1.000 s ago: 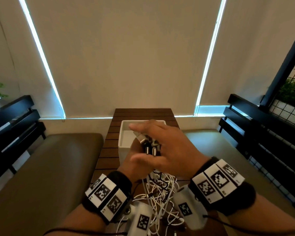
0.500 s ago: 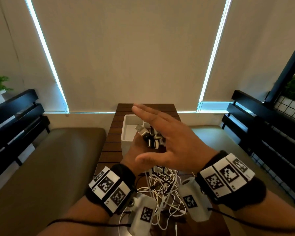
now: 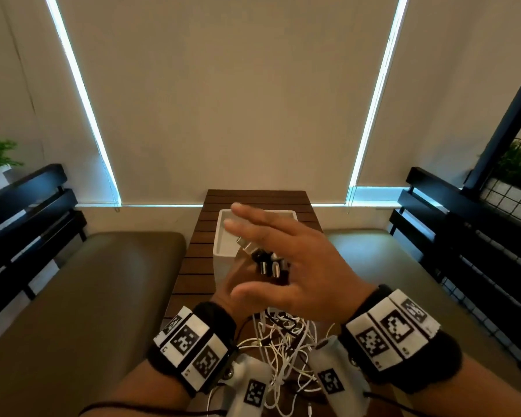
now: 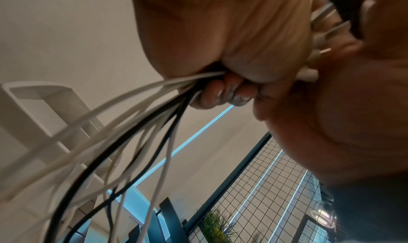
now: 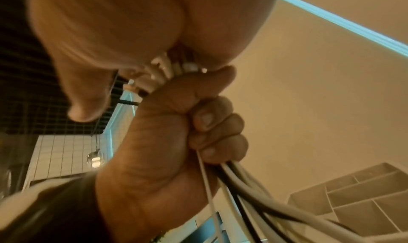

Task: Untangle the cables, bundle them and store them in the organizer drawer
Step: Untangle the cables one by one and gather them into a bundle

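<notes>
My left hand (image 3: 227, 291) grips a bunch of white and black cables (image 3: 283, 341) in a fist, just below their plugs (image 3: 268, 264). The plug ends stick up out of the fist. In the right wrist view the left hand (image 5: 176, 133) has its fingers curled round the cables (image 5: 243, 194). My right hand (image 3: 301, 260) is held flat over the plugs, fingers straight and spread, and its palm (image 5: 132, 28) touches their tips. The loose tangle hangs down onto the table. The white organizer drawer (image 3: 223, 236) stands just behind the hands, and its dividers (image 5: 364, 194) show.
The narrow slatted wooden table (image 3: 253, 197) runs away from me to the wall. Cushioned benches (image 3: 87, 296) with black backrests (image 3: 464, 236) flank it on both sides. A wire grid with plants (image 3: 518, 176) stands at the right.
My right hand has straightened and spread its fingers above the plugs, where before they curved over them. The left hand keeps its grip on the cables.
</notes>
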